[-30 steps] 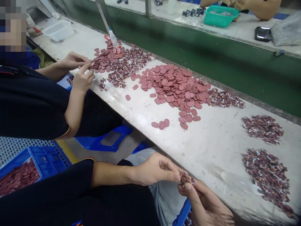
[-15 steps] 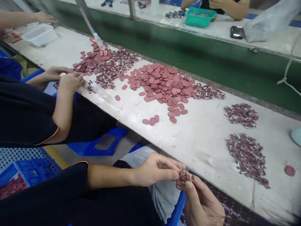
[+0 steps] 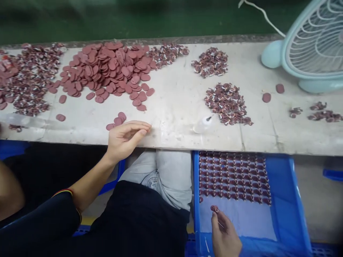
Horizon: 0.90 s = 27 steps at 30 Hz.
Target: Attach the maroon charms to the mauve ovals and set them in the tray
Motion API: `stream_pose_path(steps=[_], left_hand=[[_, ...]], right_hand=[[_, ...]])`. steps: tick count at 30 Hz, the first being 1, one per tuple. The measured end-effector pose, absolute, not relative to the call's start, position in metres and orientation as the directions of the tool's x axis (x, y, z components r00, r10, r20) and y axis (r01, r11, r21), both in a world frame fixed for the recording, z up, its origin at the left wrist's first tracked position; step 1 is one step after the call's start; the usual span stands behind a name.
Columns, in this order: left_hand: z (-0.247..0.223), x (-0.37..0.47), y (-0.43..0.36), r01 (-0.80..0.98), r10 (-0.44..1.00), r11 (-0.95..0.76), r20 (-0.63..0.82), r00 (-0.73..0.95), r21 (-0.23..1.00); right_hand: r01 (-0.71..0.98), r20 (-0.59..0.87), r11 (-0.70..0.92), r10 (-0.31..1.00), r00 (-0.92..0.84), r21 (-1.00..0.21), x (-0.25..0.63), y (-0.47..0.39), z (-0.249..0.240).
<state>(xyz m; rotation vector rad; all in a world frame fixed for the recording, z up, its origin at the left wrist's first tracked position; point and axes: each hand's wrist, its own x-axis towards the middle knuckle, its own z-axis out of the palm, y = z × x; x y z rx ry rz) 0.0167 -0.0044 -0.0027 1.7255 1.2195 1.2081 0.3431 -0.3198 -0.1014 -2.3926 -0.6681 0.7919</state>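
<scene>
My right hand (image 3: 225,233) pinches a small dark red piece (image 3: 214,208) over the blue tray (image 3: 288,192), just below rows of similar assembled pieces (image 3: 234,176) on a pale sheet. My left hand (image 3: 128,139) hovers at the table's front edge with fingers bent together; whether anything is between the fingertips is too small to tell. Beside it lie a few loose red ovals (image 3: 118,121). A large pile of red oval discs (image 3: 107,69) spreads behind it on the white table (image 3: 174,107). A small translucent bottle (image 3: 203,125) lies on its side near the front edge.
Piles of small assembled pieces (image 3: 226,103) sit right of centre and at far left (image 3: 33,76). A light blue fan (image 3: 316,46) stands at the back right, near two ovals (image 3: 266,97). Another person's arm (image 3: 9,191) shows at the left edge.
The view has swung right and down, bringing the fan and blue tray into sight. My hands have parted; my right hand holds the small piece over the tray, my left is by the table edge.
</scene>
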Motion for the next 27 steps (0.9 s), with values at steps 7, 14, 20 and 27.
stream_pose_path(steps=[7, 14, 20, 27], left_hand=[[-0.007, 0.023, -0.003, 0.392, 0.949, -0.314, 0.288, 0.127, 0.865], [-0.006, 0.025, -0.003, 0.377, 0.956, -0.293, 0.277, 0.098, 0.878], [-0.007, 0.024, -0.002, 0.381, 0.962, -0.271, 0.256, 0.092, 0.884], [-0.007, 0.023, -0.002, 0.372, 0.965, -0.263, 0.248, 0.089, 0.890]], right_hand=[[0.436, -0.366, -0.709, 0.678, 0.637, -0.555, 0.336, -0.320, -0.133], [0.483, -0.335, -0.665, 0.725, 0.602, -0.570, 0.336, -0.314, -0.144], [0.471, -0.329, -0.658, 0.726, 0.604, -0.587, 0.336, -0.310, -0.147], [0.389, -0.413, -0.729, 0.656, 0.631, -0.563, 0.337, -0.317, -0.144]])
